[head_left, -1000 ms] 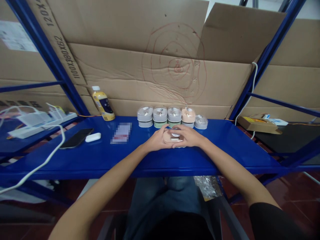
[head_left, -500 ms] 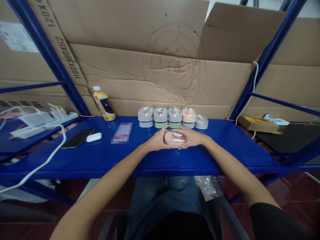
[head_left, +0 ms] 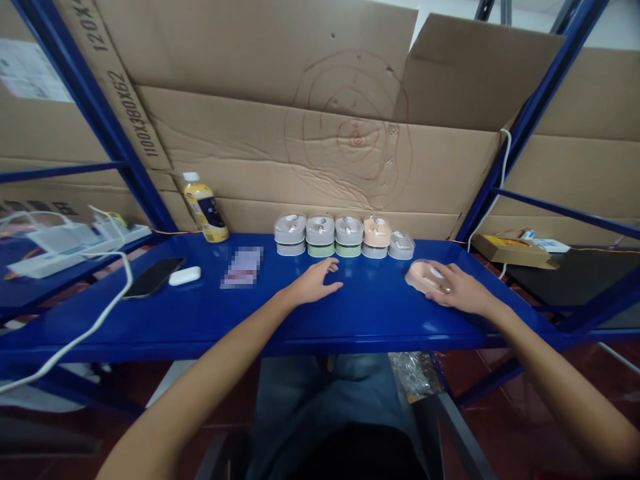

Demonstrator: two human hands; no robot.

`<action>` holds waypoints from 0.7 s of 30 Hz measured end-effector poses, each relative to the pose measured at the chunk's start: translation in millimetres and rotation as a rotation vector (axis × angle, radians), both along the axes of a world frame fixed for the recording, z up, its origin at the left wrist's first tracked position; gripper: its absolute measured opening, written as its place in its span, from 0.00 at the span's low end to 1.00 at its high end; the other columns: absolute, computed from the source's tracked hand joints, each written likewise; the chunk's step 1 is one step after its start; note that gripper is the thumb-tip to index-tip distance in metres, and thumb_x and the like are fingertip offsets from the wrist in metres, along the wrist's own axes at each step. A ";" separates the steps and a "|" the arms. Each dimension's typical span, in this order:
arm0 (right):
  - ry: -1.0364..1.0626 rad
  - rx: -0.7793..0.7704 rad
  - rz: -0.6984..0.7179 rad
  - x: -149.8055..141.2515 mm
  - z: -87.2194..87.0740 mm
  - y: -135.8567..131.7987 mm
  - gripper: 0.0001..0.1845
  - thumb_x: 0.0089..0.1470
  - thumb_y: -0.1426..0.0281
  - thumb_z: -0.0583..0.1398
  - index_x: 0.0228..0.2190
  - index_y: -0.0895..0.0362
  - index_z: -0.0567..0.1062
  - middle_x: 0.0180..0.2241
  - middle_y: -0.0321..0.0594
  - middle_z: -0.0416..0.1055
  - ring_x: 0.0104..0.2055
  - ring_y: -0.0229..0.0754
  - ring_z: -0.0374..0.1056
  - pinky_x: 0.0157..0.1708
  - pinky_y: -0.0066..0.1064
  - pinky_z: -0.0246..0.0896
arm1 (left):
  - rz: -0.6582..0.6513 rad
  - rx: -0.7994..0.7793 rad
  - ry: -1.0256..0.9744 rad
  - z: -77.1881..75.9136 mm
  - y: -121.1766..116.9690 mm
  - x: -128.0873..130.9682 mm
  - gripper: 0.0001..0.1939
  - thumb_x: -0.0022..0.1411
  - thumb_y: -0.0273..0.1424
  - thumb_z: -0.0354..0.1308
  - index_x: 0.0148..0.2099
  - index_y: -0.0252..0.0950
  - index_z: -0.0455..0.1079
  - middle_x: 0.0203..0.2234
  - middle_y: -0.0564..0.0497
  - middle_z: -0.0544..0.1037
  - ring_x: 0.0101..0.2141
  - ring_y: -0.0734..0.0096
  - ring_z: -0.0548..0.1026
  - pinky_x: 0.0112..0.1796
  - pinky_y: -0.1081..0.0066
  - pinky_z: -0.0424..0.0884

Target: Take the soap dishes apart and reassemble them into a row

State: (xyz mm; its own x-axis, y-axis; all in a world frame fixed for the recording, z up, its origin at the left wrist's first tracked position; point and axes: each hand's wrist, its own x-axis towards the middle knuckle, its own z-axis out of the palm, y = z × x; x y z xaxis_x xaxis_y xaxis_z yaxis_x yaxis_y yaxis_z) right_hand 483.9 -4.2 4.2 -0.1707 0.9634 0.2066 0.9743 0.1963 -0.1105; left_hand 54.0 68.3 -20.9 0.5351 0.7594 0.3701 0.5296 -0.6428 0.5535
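Observation:
My right hand (head_left: 461,291) is closed around the right end of a rounded peach case with a clear lid (head_left: 424,276), at the right of the blue table. The case looks slightly tilted, and its right end is hidden by my fingers. My left hand (head_left: 316,281) is empty near the table's middle, its thumb stretched out and the fingers loosely curved apart. Behind it stands a row of similar cases: grey ones (head_left: 290,233) stacked in twos, some over green ones (head_left: 349,249), a peach one (head_left: 377,231) on a grey one, and a single grey case (head_left: 401,245) at the right end.
On the left of the blue table (head_left: 320,327) are a yellow bottle (head_left: 206,210), a blurred-out packet (head_left: 243,267), a white earbud case (head_left: 185,275) and a black phone (head_left: 156,277). A white cable (head_left: 107,313) crosses the left edge. Cardboard (head_left: 240,147) walls the back.
Both hands were around the peach case at the middle. My left hand has let go and stays there, while my right hand has carried the case to the right.

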 end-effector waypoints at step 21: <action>0.437 0.180 -0.540 9.3 -18.3 163.9 0.39 0.69 0.51 0.43 0.65 0.69 0.63 0.63 0.67 0.67 0.66 0.60 0.65 0.63 0.46 0.60 | 0.000 -0.003 0.033 1.4 1.2 -3.8 0.29 0.63 0.45 0.63 0.60 0.34 0.67 0.55 0.35 0.78 0.55 0.48 0.78 0.57 0.49 0.75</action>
